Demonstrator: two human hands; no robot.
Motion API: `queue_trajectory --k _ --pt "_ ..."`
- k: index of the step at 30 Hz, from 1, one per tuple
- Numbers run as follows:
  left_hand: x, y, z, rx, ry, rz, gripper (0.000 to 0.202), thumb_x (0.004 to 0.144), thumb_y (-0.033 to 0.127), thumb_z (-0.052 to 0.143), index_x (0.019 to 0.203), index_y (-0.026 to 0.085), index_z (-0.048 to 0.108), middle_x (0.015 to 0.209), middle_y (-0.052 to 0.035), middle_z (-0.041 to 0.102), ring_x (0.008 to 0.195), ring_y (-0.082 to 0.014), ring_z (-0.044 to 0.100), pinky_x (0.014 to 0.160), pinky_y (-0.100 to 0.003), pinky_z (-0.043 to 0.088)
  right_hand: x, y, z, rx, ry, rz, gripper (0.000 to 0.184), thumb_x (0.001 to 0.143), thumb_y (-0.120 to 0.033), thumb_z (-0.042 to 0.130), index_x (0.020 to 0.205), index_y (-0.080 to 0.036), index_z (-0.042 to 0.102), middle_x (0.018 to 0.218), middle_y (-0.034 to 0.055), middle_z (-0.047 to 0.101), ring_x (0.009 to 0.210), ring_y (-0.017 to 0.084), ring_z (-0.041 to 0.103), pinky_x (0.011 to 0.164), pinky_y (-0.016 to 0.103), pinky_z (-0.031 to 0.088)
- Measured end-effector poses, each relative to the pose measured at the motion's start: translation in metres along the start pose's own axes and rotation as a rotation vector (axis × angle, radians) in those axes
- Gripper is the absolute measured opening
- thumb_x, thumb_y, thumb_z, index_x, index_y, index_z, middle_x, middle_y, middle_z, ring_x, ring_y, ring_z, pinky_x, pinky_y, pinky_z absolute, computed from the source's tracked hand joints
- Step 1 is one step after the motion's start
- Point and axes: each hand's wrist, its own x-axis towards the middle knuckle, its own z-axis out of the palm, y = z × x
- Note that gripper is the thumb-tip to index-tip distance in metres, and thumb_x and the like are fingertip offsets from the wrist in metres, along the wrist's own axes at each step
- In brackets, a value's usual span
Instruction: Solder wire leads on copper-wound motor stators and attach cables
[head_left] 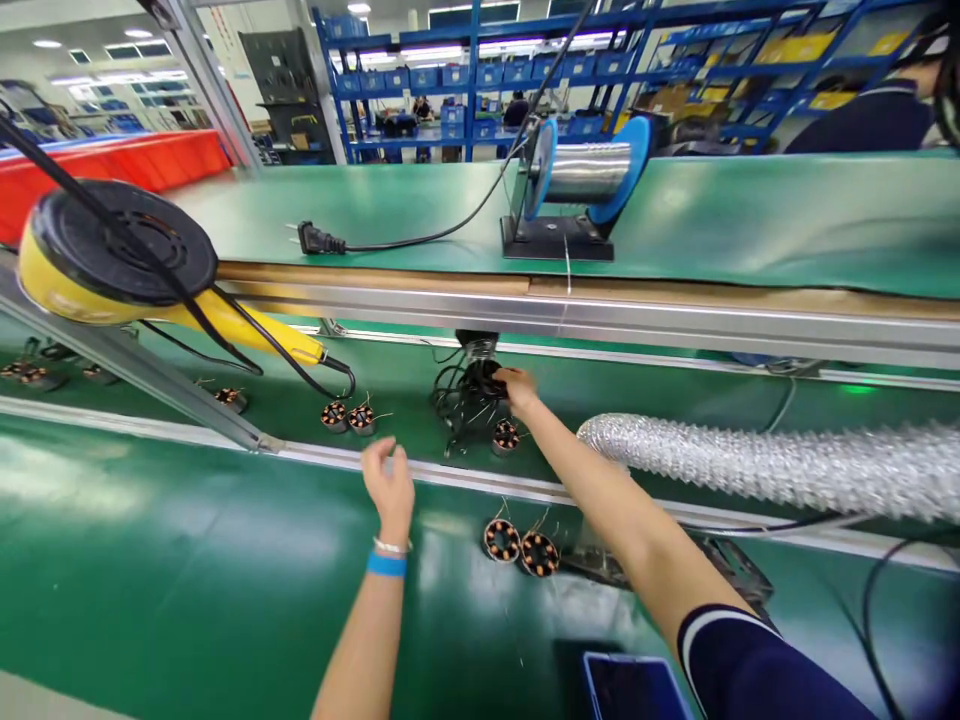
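My right hand [516, 390] reaches far forward under the upper shelf and closes on a black round part amid a tangle of black cables [465, 398]. A copper-wound stator [505, 437] lies just below that hand. My left hand [388, 482], wearing a blue wristband, rests at the metal rail [315, 456] of the belt with its fingers curled; nothing is visible in them. Two stators [348, 416] sit on the belt ahead of the left hand. Another pair of stators [520, 546] lies on the near green mat between my arms.
A silver flexible duct [765, 464] crosses on the right. A yellow and black tool [112, 255] hangs at left. On the upper shelf stand a wire spool [581, 172] and a loose plug [315, 238]. More stators [30, 375] lie far left. A blue tray [634, 686] sits near me.
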Motion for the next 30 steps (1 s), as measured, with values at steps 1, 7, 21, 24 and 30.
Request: queue_trajectory --k 1,7,21,24,30 --pt "0.022 0.017 -0.001 -0.044 -0.054 -0.006 0.034 0.086 0.038 0.055 0.112 0.017 0.062 0.122 -0.0123 0.06 0.122 -0.0266 0.051 0.104 -0.04 0.038 -0.012 0.005 0.008 -0.008 -0.048 0.002 0.032 0.094 -0.033 0.06 0.12 -0.015 0.058 0.12 0.0084 0.06 0.1 0.021 0.063 0.083 0.04 0.056" --pt "0.06 0.052 0.014 -0.225 -0.468 -0.269 0.041 0.077 0.047 0.072 0.092 0.009 0.07 0.087 -0.0119 0.072 0.082 -0.0236 0.068 0.079 -0.037 0.054 -0.077 0.02 0.043 -0.054 -0.364 0.0 0.028 0.095 -0.032 0.06 0.116 -0.014 0.059 0.113 0.0073 0.063 0.093 0.019 0.064 0.079 0.037 0.057" --pt "-0.047 0.049 -0.27 -0.383 -0.556 -0.681 0.043 0.05 0.024 0.068 0.09 0.007 0.07 0.073 -0.0115 0.073 0.059 -0.025 0.067 0.056 -0.033 0.054 -0.258 -0.005 -0.097 -0.179 -0.442 -0.316 0.039 0.07 -0.038 0.082 0.101 -0.019 0.067 0.092 0.0077 0.07 0.078 0.02 0.067 0.072 0.032 0.056" --pt "-0.07 0.074 -0.304 -0.408 -0.838 -0.784 0.058 0.05 0.022 0.067 0.106 0.008 0.067 0.085 -0.0118 0.074 0.069 -0.027 0.067 0.061 -0.033 0.053 -0.286 0.012 -0.007 -0.321 -0.797 -0.511 0.112 0.054 -0.048 0.089 0.147 -0.021 0.033 0.15 0.0182 0.036 0.137 0.035 0.038 0.113 0.052 0.031" --pt "-0.072 0.137 -0.314 -0.235 -1.381 -0.629 0.067 0.051 0.025 0.071 0.115 0.008 0.063 0.104 -0.01 0.07 0.092 -0.0316 0.063 0.077 -0.034 0.051 -0.316 0.06 0.143 -0.16 -1.248 -0.39 0.048 0.079 -0.049 0.07 0.111 -0.013 0.063 0.111 0.0083 0.066 0.113 0.03 0.057 0.101 0.04 0.044"
